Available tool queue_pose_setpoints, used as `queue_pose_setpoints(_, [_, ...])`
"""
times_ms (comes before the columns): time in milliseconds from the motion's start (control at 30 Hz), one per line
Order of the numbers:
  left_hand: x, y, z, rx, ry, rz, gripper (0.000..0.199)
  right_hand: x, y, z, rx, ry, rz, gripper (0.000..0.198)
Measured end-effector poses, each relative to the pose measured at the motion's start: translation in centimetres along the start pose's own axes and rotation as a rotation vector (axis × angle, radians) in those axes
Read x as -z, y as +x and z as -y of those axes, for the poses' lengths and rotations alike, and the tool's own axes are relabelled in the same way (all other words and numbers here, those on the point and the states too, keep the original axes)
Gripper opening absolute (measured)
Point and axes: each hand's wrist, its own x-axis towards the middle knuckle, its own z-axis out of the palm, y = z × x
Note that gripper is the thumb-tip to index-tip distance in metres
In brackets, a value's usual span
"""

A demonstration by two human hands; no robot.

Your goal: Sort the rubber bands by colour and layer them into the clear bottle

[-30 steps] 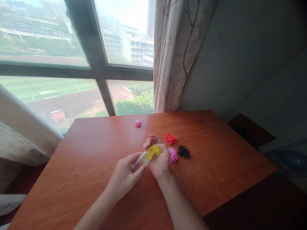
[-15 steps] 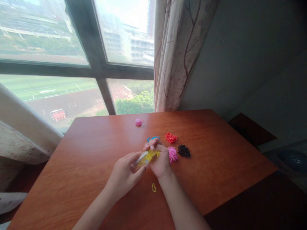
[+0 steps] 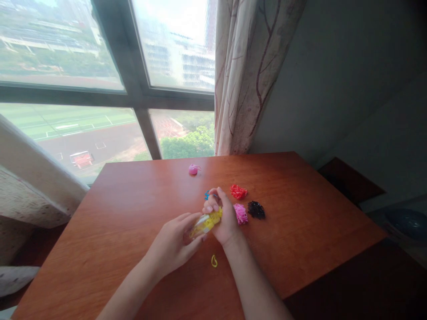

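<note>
My left hand (image 3: 168,244) is closed around a small clear plastic container (image 3: 194,232), which is tilted with its far end up against my right palm. Yellow rubber bands (image 3: 213,218) fill the container and spill at that end. Cupped there, my right hand (image 3: 228,224) has its fingers curled over the yellow bands. A single yellow rubber band (image 3: 212,261) lies on the table below the hands. Just beyond my right hand is a pile of blue rubber bands (image 3: 207,194), mostly hidden by the fingers. Pink rubber bands (image 3: 240,214) lie close to its right side.
Piles of red rubber bands (image 3: 238,191) and black rubber bands (image 3: 256,210) lie right of my hands on the brown wooden table (image 3: 133,213). A small round pink object (image 3: 193,170) stands near the back edge, before the window and curtain (image 3: 236,111).
My right hand has turned, its thumb side rising and covering more of the blue bands. The container has shifted slightly right and up with my left hand.
</note>
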Motion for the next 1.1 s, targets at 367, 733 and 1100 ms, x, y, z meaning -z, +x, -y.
queue_pose_setpoints(367, [-0.4,0.5,-0.8,0.127,-0.169,-0.092,0.032,-0.9,-0.8,-0.5,0.14,0.025,0.059,0.021])
queue_pose_setpoints(733, [-0.2,0.3,-0.1,0.121,-0.208,-0.095,0.031,-0.6,-0.7,-0.8,0.137,0.025,0.161,0.02])
queue_pose_setpoints(1100, [-0.3,0.4,0.8,0.094,-0.146,-0.133,0.03,-0.6,-0.8,0.8,0.196,-0.106,0.14,0.02])
